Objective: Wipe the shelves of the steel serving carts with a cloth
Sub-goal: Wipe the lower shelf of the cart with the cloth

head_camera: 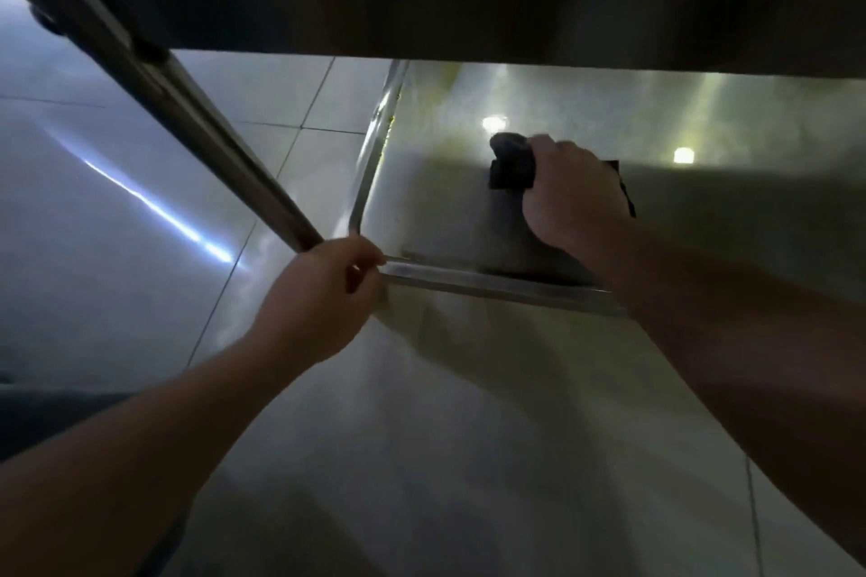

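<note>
The left hand [323, 295] is nearest to the camera, at the near left corner of the lower shelf [440, 206] of the steel serving cart; its fingers are curled around the foot of the slanted steel post [154, 80], just where the post meets the shelf's raised near rim [492, 283]. The left forearm comes up from the lower left, bare. Farther in, the right hand [574, 197] lies on the shelf surface with its back upward and the fingers bent over a dark cloth [513, 164], which it grips and presses down on the steel. The cloth is under and in front of the fingers, its bunched end showing past the knuckles on the left side, and a dark edge shows also at the right of the hand. The cloth looks almost black and crumpled. The shelf is dull and shiny with light spots. Above it stands the upper shelf [515, 14]. At left is the tiled floor [117, 155].
</note>
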Demonstrator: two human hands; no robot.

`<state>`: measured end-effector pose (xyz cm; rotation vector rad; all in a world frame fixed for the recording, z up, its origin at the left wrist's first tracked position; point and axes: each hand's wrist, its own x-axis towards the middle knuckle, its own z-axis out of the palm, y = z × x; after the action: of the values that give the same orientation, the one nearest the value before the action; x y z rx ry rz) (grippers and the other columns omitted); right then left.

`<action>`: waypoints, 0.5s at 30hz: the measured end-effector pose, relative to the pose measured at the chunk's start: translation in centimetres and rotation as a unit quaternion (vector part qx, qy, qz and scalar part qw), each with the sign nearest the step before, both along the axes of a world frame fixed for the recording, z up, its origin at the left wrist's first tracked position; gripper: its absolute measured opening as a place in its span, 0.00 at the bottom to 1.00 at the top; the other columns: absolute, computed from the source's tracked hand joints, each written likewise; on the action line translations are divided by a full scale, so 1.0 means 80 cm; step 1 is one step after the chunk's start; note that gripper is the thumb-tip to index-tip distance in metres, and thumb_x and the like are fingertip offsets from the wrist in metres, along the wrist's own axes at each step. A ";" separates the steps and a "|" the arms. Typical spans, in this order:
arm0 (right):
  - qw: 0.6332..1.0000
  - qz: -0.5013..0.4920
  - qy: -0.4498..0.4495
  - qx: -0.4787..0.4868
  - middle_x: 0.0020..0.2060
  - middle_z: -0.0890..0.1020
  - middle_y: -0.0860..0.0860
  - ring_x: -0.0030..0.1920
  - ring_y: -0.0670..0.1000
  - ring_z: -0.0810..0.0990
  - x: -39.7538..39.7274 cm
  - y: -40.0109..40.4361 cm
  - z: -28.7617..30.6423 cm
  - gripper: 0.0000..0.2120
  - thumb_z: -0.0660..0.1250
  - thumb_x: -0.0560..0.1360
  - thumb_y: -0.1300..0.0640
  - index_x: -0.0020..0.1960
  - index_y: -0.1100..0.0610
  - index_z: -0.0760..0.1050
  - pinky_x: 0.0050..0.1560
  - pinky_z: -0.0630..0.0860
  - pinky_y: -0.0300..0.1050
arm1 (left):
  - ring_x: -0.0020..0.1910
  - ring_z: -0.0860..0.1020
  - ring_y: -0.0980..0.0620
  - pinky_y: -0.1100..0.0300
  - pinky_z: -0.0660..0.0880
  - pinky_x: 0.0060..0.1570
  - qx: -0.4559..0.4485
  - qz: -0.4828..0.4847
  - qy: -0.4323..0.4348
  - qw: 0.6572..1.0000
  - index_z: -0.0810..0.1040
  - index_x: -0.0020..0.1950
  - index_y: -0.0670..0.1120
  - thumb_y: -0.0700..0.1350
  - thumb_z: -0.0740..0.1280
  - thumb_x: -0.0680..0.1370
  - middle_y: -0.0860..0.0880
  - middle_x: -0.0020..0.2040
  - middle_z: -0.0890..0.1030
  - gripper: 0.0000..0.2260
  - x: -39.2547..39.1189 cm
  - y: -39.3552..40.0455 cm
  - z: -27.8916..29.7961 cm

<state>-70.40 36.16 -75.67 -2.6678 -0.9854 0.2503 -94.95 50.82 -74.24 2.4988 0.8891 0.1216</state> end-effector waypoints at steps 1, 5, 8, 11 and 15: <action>0.999 0.016 0.037 -0.012 0.70 0.75 0.57 0.70 0.62 0.73 0.000 0.002 -0.011 0.28 0.66 0.78 0.50 0.76 0.54 0.66 0.72 0.67 0.62 | 0.33 0.79 0.59 0.64 0.73 0.33 0.001 0.000 0.001 1.000 0.81 0.52 0.57 0.49 0.68 0.82 0.56 0.39 0.82 0.04 -0.012 0.008 -0.006; 0.992 0.048 0.107 -0.044 0.83 0.57 0.52 0.83 0.55 0.53 0.014 0.005 -0.039 0.37 0.53 0.81 0.31 0.83 0.50 0.56 0.81 0.45 0.60 | 0.33 0.79 0.56 0.56 0.77 0.35 0.009 0.023 0.005 1.000 0.83 0.47 0.53 0.62 0.64 0.80 0.56 0.36 0.81 0.15 -0.065 0.042 -0.040; 0.998 0.050 0.020 -0.042 0.83 0.59 0.52 0.82 0.56 0.56 0.033 0.011 -0.053 0.31 0.49 0.84 0.37 0.83 0.49 0.58 0.81 0.48 0.60 | 0.45 0.80 0.52 0.52 0.80 0.43 -0.052 0.099 -0.102 0.988 0.75 0.53 0.51 0.67 0.69 0.76 0.55 0.47 0.79 0.20 -0.072 0.069 -0.044; 0.998 -0.025 -0.008 -0.050 0.82 0.60 0.55 0.82 0.58 0.56 0.056 0.057 -0.055 0.30 0.48 0.85 0.39 0.82 0.52 0.58 0.81 0.48 0.62 | 0.58 0.80 0.47 0.49 0.80 0.58 -0.165 0.054 -0.257 0.951 0.73 0.62 0.49 0.59 0.71 0.77 0.54 0.55 0.79 0.20 -0.037 0.077 -0.025; 0.995 -0.077 0.012 -0.061 0.81 0.62 0.57 0.80 0.60 0.58 0.070 0.163 -0.047 0.30 0.48 0.84 0.41 0.80 0.55 0.61 0.79 0.51 0.62 | 0.44 0.83 0.45 0.53 0.82 0.50 -0.264 0.116 -0.383 0.877 0.77 0.48 0.44 0.46 0.70 0.79 0.41 0.41 0.83 0.07 0.021 0.068 -0.003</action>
<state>-64.84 49.20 -79.44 -2.8261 -0.7753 0.3190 -93.28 56.25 -74.51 1.6018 0.7286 0.7764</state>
